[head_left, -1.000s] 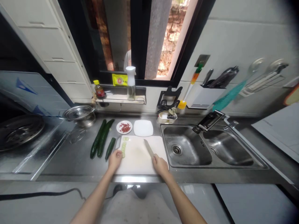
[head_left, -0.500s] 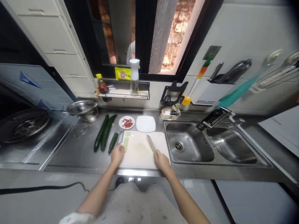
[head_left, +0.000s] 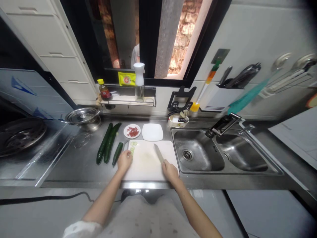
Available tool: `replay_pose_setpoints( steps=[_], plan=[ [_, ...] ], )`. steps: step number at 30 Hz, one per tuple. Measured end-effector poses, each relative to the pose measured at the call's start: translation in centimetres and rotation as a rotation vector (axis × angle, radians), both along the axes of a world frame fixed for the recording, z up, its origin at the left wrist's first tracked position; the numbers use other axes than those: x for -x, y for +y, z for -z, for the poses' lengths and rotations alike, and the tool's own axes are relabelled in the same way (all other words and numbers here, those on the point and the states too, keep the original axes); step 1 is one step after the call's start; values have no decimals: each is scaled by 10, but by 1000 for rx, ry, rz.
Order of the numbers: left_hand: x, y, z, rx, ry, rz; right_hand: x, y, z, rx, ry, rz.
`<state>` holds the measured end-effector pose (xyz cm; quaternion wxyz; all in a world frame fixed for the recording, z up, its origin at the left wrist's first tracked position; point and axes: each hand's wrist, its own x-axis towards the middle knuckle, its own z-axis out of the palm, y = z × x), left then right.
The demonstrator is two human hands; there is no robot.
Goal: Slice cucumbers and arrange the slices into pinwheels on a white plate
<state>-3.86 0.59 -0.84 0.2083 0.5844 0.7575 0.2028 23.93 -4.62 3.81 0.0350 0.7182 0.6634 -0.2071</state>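
My right hand (head_left: pixel 170 170) is wrapped round the handle of a kitchen knife (head_left: pixel 158 152), its blade pointing away from me above the white cutting board (head_left: pixel 153 168). At the board's left side, my left hand (head_left: pixel 124 160) has its fingers bent together at the near end of a row of thin cucumber slices (head_left: pixel 132 149). The fingertips seem to pinch a slice, though they cover most of it. Left of the board lies a short cut cucumber (head_left: pixel 117 154). Beyond it are two long whole cucumbers, one nearer the board (head_left: pixel 112 142).
Behind the board stand a small plate with chopped red pieces (head_left: pixel 126 134) and a white square plate (head_left: pixel 152 132). A double sink (head_left: pixel 198 165) adjoins on the right. A lidded steel pot (head_left: pixel 92 124) and a dark pan (head_left: pixel 22 135) are at left.
The view has shifted slightly, moving the scene a little to the left. My left hand has moved slightly up along the slice row, covering its near end. The knife stays in my right hand.
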Motion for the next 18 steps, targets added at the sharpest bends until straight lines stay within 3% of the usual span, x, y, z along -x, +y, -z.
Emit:
replay_pose_setpoints(
  steps=[9, 18],
  plan=[
    [-10, 76, -13, 84, 186, 144, 4, 3, -2, 45, -48, -27],
    [-16, 94, -10, 163, 332, 260, 4, 2, 0, 48, -38, -23]
  ],
)
